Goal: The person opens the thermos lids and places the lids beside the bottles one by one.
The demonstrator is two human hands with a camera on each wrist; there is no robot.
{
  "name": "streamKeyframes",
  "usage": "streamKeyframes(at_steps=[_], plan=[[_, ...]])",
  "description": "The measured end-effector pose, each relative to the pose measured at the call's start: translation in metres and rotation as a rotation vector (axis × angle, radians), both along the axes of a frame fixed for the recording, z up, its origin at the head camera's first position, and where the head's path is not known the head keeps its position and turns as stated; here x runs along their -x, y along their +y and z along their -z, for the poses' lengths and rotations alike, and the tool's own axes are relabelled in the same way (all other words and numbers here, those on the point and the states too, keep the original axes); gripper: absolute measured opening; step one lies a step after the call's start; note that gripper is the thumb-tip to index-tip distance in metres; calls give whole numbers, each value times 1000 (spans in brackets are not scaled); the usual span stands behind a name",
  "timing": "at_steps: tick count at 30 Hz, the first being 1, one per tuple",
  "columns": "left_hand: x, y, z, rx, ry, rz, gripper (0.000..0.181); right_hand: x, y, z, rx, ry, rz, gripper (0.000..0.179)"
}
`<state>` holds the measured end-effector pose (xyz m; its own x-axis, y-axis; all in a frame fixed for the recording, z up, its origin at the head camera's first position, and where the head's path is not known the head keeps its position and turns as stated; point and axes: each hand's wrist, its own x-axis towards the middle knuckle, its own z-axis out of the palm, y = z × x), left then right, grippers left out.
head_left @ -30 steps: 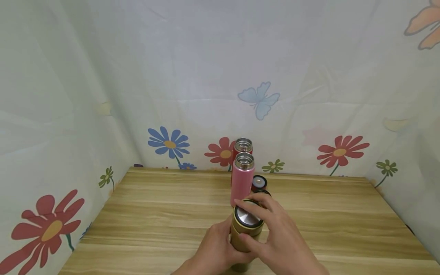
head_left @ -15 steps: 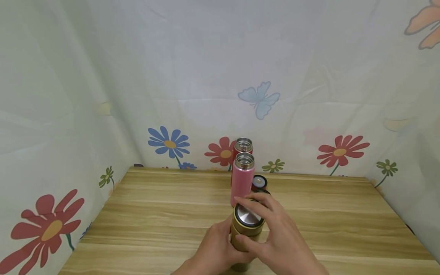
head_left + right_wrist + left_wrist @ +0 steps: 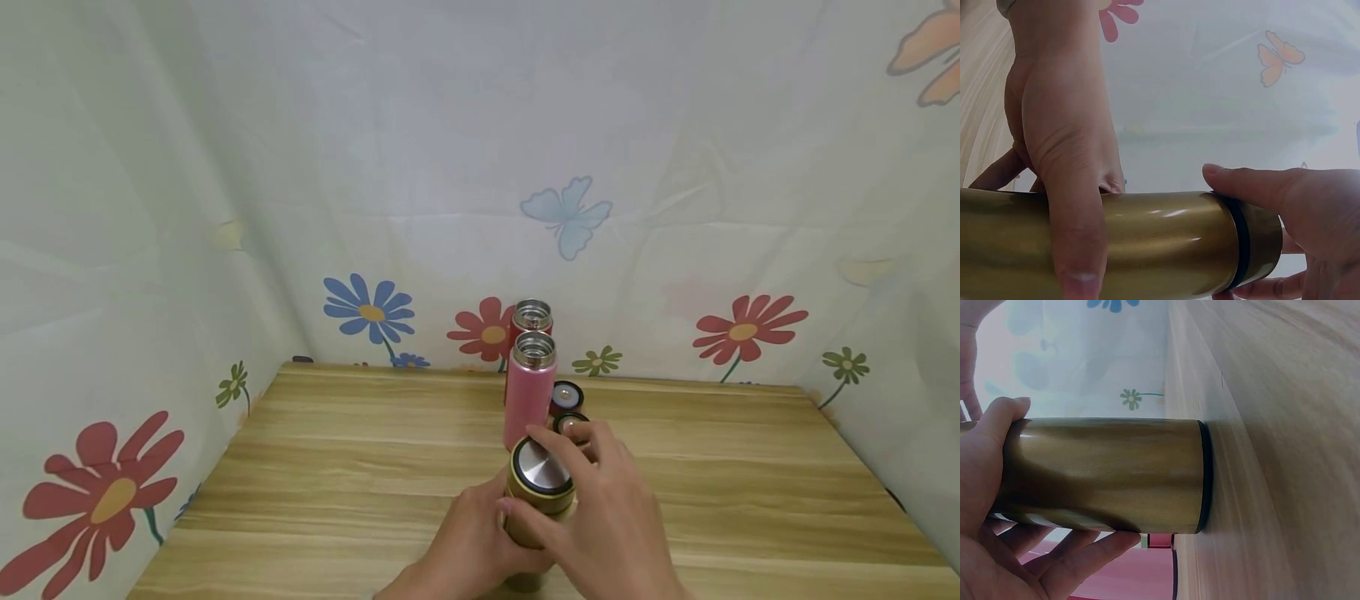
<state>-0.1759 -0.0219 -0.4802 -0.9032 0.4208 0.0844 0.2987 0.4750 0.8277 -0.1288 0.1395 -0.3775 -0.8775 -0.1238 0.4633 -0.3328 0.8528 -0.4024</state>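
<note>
A gold thermos (image 3: 1104, 475) stands upright, its dark base at the wood tabletop in the left wrist view. My left hand (image 3: 465, 542) wraps round its body, thumb on one side and fingers on the other. From above, my right hand (image 3: 611, 504) grips the lid (image 3: 542, 468), which has a silver top and black ring, between thumb and fingers. In the right wrist view a dark band separates the lid from the body. Right behind it, a pink thermos (image 3: 528, 404) without its lid shows a steel mouth.
A red thermos (image 3: 517, 331), also without a lid, stands behind the pink one. Two loose lids lie upturned to their right, a far lid (image 3: 566, 398) and a nearer lid (image 3: 572, 425). A flower-printed white curtain (image 3: 420, 150) encloses the wooden table (image 3: 337, 450).
My right hand has turned round the lid, its fingers shifting and the thumb sliding left, which leaves more of the nearer loose lid visible. My left hand has stayed in place.
</note>
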Motion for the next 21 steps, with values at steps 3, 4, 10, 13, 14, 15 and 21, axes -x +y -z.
streamKeyframes(at_steps=[3,4,10,13,14,15,21], plan=[[1,0,0,7,21,1,76,-1,-1,1,-6,17,10,70],[1,0,0,8,30,1,76,-1,-1,1,-6,22,10,70],[1,0,0,4,43,0,75,0,-2,1,6,32,2,69],[1,0,1,-2,40,1,75,0,-1,1,22,34,-14,68],[1,0,1,-3,40,1,75,0,0,1,28,33,-20,68],[1,0,1,-4,42,0,74,1,0,1,37,31,-28,68],[0,0,2,-8,60,-8,71,3,4,2,95,5,-85,66]])
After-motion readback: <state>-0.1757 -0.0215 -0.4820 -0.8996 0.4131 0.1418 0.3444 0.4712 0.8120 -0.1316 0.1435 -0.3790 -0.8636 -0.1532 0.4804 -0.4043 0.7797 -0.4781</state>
